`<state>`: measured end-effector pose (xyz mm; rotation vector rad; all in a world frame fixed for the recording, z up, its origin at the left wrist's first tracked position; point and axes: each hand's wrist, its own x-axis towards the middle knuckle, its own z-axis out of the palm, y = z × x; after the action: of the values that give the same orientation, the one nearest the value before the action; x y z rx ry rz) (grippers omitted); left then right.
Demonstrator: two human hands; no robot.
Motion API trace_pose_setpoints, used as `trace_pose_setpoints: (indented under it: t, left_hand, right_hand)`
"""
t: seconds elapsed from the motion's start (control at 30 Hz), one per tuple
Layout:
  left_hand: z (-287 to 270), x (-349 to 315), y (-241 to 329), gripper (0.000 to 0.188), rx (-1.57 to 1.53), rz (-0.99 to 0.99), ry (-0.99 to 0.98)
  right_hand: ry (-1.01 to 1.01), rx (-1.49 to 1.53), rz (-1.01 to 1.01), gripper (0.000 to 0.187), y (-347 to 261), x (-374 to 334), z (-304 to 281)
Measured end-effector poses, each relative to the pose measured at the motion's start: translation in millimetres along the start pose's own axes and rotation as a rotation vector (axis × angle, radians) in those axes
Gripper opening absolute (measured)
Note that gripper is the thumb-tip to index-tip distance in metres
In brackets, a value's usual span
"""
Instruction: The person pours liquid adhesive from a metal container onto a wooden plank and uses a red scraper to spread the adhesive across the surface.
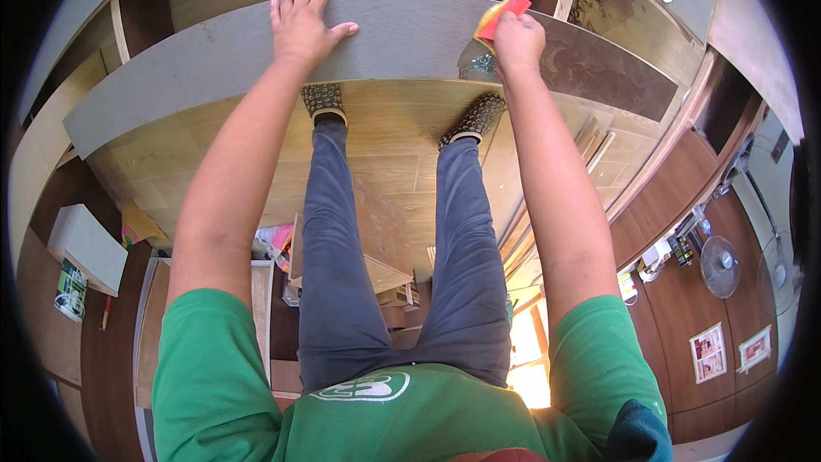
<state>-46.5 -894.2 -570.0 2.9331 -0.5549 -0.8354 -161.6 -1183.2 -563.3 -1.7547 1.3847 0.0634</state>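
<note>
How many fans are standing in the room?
2, both at the far right: one fan beside the cluttered shelf, the other fan right of it at the picture's rim. More may be hidden.

One head-worn fisheye view looks steeply down, close over both outstretched arms, onto the grey panel (214,60).

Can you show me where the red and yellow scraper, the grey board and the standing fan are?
Red and yellow scraper (505,14), head view, on its red upper corner above the right hand.
Grey board (402,30), head view, on its bare middle between the hands.
Standing fan (720,266), head view, on its round grille.
</note>
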Motion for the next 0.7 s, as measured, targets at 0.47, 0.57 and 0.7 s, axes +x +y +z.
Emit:
trace_pose_setpoints:
  t: [0.47, 0.57, 0.7]
  left_hand:
    - [6, 9, -20, 0.092, 0.085, 0.250, 0.129]
    - [18, 10, -26, 0.092, 0.055, 0.307, 0.186]
    - [23, 12, -27, 0.091, 0.040, 0.345, 0.225]
  right_hand:
    - [-0.003, -0.442, -0.699, 0.045, 5, -100, -20]
    - [0.038, -0.735, -0.706, 0.061, 31, -120, 4]
    - [0.008, -0.812, -0.647, 0.065, 69, -145, 52]
